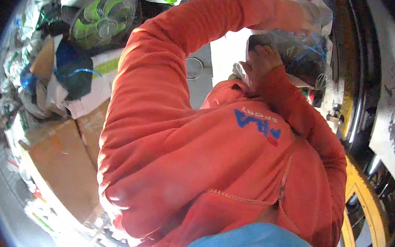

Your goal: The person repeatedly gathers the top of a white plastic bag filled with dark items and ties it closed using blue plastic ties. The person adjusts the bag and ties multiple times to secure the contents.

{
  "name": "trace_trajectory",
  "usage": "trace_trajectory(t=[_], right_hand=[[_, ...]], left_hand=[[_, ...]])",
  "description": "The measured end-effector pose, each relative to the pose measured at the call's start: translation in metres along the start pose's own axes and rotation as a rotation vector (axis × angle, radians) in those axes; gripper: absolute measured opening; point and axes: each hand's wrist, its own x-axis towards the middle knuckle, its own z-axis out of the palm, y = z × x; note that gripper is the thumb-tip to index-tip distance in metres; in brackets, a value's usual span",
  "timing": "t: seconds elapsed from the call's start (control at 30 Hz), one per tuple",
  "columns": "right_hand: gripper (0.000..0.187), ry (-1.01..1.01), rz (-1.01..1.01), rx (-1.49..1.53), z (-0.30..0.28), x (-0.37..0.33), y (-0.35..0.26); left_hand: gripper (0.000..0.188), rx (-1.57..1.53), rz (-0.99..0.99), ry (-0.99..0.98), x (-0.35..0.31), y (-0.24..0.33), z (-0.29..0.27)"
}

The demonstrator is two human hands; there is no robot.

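A clear and white plastic bag (324, 17) with dark contents and a blue strand (312, 51) lies at the upper right. My left arm reaches across the top, and my left hand (298, 17) is closed at the bag's far edge, its fingers partly lost against the film. Lower down, close to my chest, my right hand (261, 63) has curled fingers pinching a whitish flap (242, 72) at the bag's near side. What the dark contents are, I cannot make out. Both arms wear red sleeves.
A fan with green blades (103, 25) stands at the upper left, by crumpled plastic bags (38, 87). A cardboard box (62, 166) is on my left. On my right are a yellow metal frame (369, 216), dark rails (368, 81) and a stained white panel (393, 106).
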Motion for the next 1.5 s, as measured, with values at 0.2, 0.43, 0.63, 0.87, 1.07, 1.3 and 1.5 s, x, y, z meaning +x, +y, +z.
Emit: trace_trajectory(t=[0.2, 0.43, 0.63, 0.87, 1.07, 1.3, 1.5], right_hand=[[0.025, 0.005, -0.038, 0.257, 0.021, -0.001, 0.01], [0.028, 0.173, 0.06, 0.554, 0.038, 0.005, 0.0], [0.024, 0.111, -0.361, 0.077, 0.036, 0.012, 0.014], [0.023, -0.103, -0.105, 0.599, 0.049, 0.01, 0.018], [0.021, 0.066, -0.152, 0.524, 0.038, 0.022, 0.024], [0.022, -0.414, -0.141, 0.219, -0.021, 0.016, 0.037], [0.027, 0.074, 0.104, 0.56, -0.037, 0.005, 0.119]], left_hand=[[0.041, -0.495, -0.239, 0.044, -0.024, -0.006, 0.03], [0.044, 0.087, 0.072, 0.312, -0.041, -0.016, 0.042], [0.038, -0.172, 0.196, 0.257, -0.036, -0.017, 0.034], [0.039, -0.112, 0.0, -0.065, -0.042, -0.006, 0.037], [0.026, -0.205, -0.261, 0.111, -0.065, 0.004, 0.03], [0.026, -0.948, -0.498, 0.451, -0.074, 0.035, 0.016], [0.018, -0.261, -0.425, 0.587, -0.056, 0.065, 0.015]])
